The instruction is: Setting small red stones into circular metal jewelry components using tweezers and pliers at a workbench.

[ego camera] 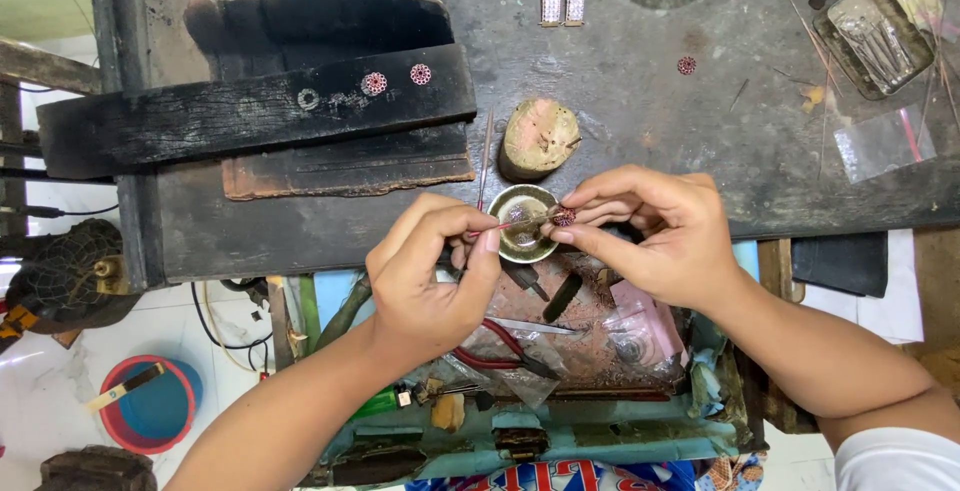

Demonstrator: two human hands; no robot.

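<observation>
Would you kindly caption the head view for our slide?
Right hand holds a round red-stone ornament; left hand applies a thin stick.

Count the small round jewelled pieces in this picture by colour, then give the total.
Red pieces: 4 (on the plank and, on the bench, in the right hand)
Silver ring piece: 1
Total: 5

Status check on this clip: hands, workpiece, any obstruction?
Left hand pinching thin stick. Right hand pinching small round red-stone ornament. Both over small brass dish. Nothing between them.
</observation>
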